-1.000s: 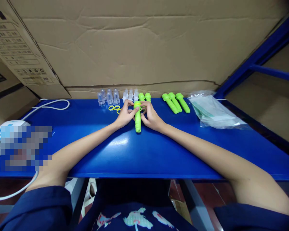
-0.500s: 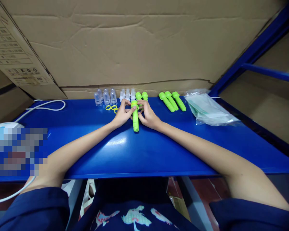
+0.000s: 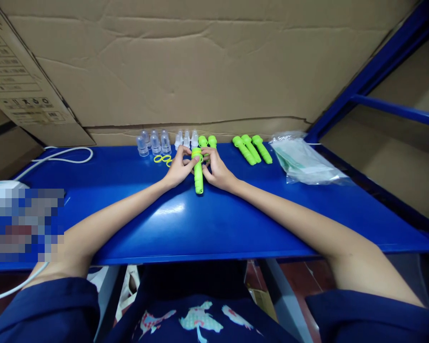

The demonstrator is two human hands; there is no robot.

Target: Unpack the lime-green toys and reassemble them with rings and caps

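A bright green plastic tube [image 3: 199,180] with a wider, capped-looking top is held between my two hands, its narrow end pointing toward me. My left hand [image 3: 178,170] is closed at its upper left side, the thumb on the tube. From the right, my right hand [image 3: 219,171] closes its fingers around the top end. Yellow rings [image 3: 158,159] lie just left of my left hand, partly covered by it. Behind my hands stand small clear pointed pieces [image 3: 187,138] and two green caps [image 3: 212,140]. Several larger clear domed covers [image 3: 155,144] are further left.
Three similar green tubes [image 3: 249,151] lie right of my hands on the blue table [image 3: 207,228]. Beyond them is a clear plastic bag [image 3: 303,159] with pale contents. A white cable [image 3: 71,161] loops at the left. Cardboard [image 3: 200,71] walls the back; a blue metal frame [image 3: 361,81] rises at right.
The view has shifted slightly, so everything sits a little further left. My hands keep the same hold on the green tube.
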